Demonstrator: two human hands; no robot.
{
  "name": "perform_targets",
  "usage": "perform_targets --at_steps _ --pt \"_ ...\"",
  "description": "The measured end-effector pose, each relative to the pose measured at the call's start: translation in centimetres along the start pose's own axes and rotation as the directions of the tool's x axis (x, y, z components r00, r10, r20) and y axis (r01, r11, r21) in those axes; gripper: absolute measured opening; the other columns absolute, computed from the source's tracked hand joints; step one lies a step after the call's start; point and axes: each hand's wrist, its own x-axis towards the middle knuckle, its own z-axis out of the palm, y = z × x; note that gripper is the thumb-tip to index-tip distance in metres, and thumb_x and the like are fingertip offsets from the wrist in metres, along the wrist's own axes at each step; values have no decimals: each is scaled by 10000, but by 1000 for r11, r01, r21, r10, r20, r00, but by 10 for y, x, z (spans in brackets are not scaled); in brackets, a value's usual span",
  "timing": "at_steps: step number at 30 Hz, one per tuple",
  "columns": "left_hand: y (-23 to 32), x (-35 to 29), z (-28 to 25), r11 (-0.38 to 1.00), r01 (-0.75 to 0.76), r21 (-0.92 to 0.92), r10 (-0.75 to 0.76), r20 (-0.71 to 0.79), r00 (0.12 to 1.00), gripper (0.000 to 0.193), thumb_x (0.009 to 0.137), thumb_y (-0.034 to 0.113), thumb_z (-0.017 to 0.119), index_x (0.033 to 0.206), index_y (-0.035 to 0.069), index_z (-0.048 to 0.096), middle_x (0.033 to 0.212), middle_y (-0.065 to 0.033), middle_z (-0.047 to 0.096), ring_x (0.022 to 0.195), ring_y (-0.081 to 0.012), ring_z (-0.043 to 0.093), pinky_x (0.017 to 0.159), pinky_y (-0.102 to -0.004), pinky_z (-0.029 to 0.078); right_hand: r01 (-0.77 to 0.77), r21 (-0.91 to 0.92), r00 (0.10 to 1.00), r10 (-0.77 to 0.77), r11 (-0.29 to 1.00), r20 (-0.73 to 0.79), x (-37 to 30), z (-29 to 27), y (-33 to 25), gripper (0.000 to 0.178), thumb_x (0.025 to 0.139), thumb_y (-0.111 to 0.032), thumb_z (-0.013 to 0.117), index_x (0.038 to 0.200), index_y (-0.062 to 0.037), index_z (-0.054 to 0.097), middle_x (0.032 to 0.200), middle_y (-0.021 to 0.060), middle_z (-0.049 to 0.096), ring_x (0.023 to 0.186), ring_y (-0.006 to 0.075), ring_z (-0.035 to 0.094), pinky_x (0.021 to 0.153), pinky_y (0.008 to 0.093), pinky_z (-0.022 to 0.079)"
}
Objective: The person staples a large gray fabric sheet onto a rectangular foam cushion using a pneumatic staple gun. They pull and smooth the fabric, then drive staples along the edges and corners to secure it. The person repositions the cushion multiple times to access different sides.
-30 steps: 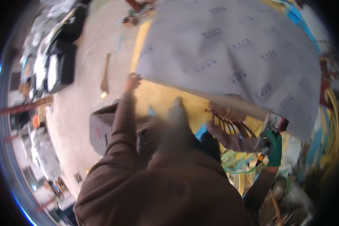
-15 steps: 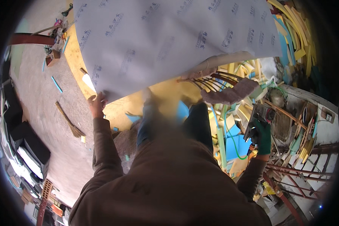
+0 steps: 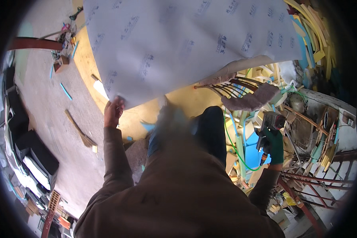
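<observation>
A wide grey printed fabric sheet (image 3: 158,47) is spread over a yellow surface (image 3: 146,111). My bare left hand (image 3: 114,112) closes on the sheet's near left corner. Just beyond that hand, a knife (image 3: 100,86) with a wooden handle and a pale blade lies by the sheet's left edge. In a green glove, my right hand (image 3: 274,147) grips a dark air staple gun (image 3: 269,129) out to the right, away from the sheet. A green hose (image 3: 242,156) runs near its handle. The gun's nose cannot be made out clearly.
Yellow and blue foam offcuts (image 3: 250,148) heap up on the right, beside a slatted piece with brown padding (image 3: 252,99). A straw broom (image 3: 81,131) and a blue strip (image 3: 66,91) lie on the floor at left. Black furniture pieces (image 3: 33,148) stand farther left.
The whole view has shifted a little, moving the surroundings rightward. My left hand stays on the sheet's corner. The staple gun has turned slightly in my right hand.
</observation>
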Motion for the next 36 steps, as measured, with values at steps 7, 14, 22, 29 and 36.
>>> perform_targets --at_steps 7,14,22,29,36 --pt "24 -17 -19 978 -174 -116 186 96 978 194 1125 199 708 1273 78 736 922 -17 758 767 -110 700 697 -238 586 -107 -63 991 111 992 75 20 13 22 255 1020 -241 794 1146 -34 714 898 77 764 547 116 638 467 275 454" --pt "70 -37 -20 791 -609 -47 610 136 781 120 1105 169 732 1202 109 769 1076 12 789 879 -79 689 838 -270 570 6 -135 966 30 991 258 45 67 8 325 894 -256 853 1106 -39 738 834 21 722 632 93 639 563 273 464" --pt "-12 25 -32 867 -446 223 453 22 891 108 1053 197 803 1062 104 749 916 5 751 795 -90 664 748 -266 527 -5 -208 939 76 978 337 39 95 14 313 913 -197 848 1138 -4 749 873 31 762 665 118 677 591 295 507" --pt "-19 40 -37 890 -389 237 382 75 921 205 1031 248 815 1089 60 755 924 -32 766 790 -116 688 745 -277 550 7 -330 939 106 944 326 45 115 23 377 895 -165 860 1220 -16 741 921 45 766 680 122 678 591 301 527" --pt "-9 24 -24 851 -377 366 389 43 920 250 972 212 797 1037 -30 794 891 -95 802 806 -185 739 746 -332 565 3 -132 944 41 991 327 71 180 9 393 951 -198 820 1280 -43 670 892 33 719 625 99 613 542 265 482"
